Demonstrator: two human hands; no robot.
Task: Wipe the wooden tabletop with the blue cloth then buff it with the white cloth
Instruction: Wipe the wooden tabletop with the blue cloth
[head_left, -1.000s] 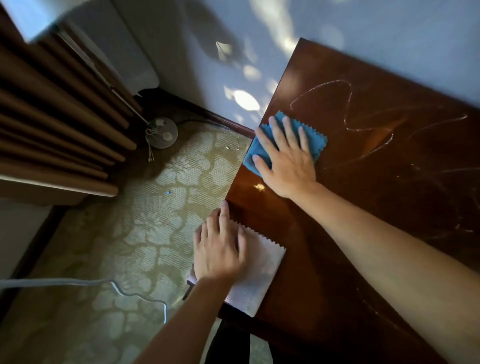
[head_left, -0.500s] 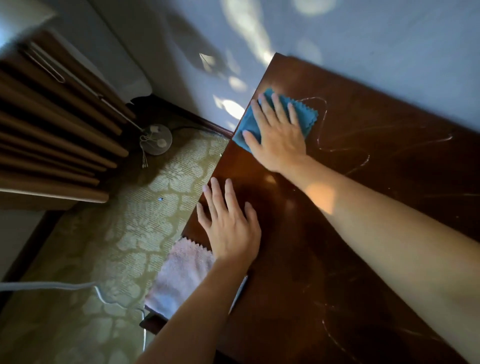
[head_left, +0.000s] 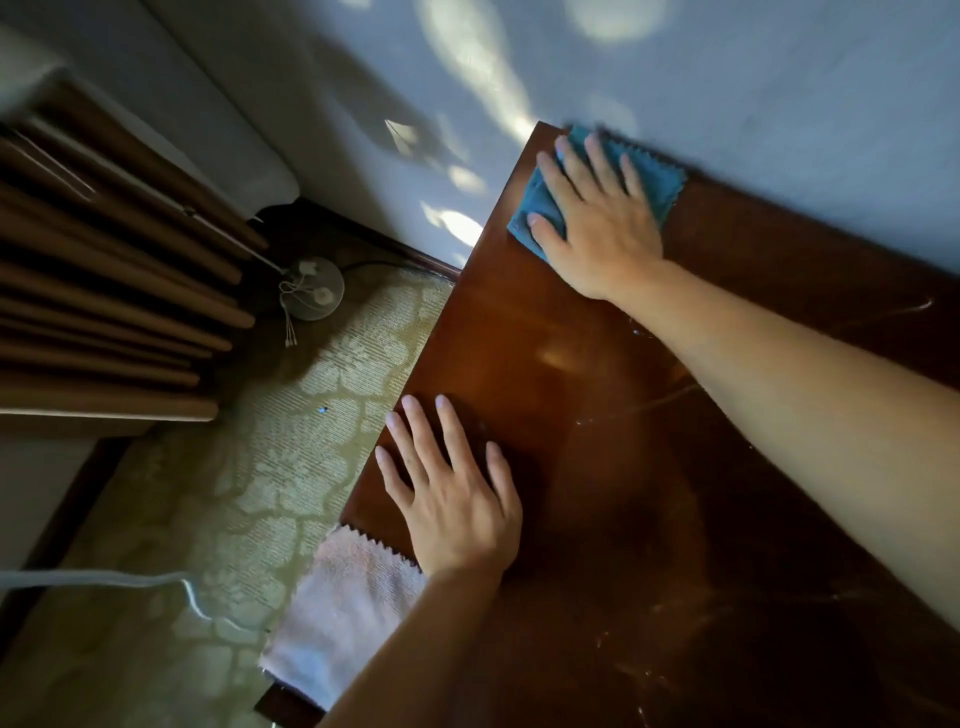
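Observation:
The dark glossy wooden tabletop (head_left: 597, 395) fills the right of the view, with faint streaks on its right part. My right hand (head_left: 597, 218) lies flat on the blue cloth (head_left: 657, 179), pressing it down at the table's far left corner by the wall. My left hand (head_left: 452, 493) rests flat on the bare wood near the left edge, fingers spread, holding nothing. The white cloth (head_left: 343, 613) lies at the near left corner, partly hanging over the edge and partly hidden under my left forearm.
A pale wall (head_left: 727, 78) runs along the table's far edge. Patterned carpet (head_left: 249, 493) lies to the left. On the floor stand a round lamp base (head_left: 314, 288) with a cord and brown curtains (head_left: 104, 291). A white cable (head_left: 104, 579) crosses the carpet.
My right hand has slid the blue cloth away to the far corner by the wall. My left hand came off the white cloth and now lies flat on the bare wood.

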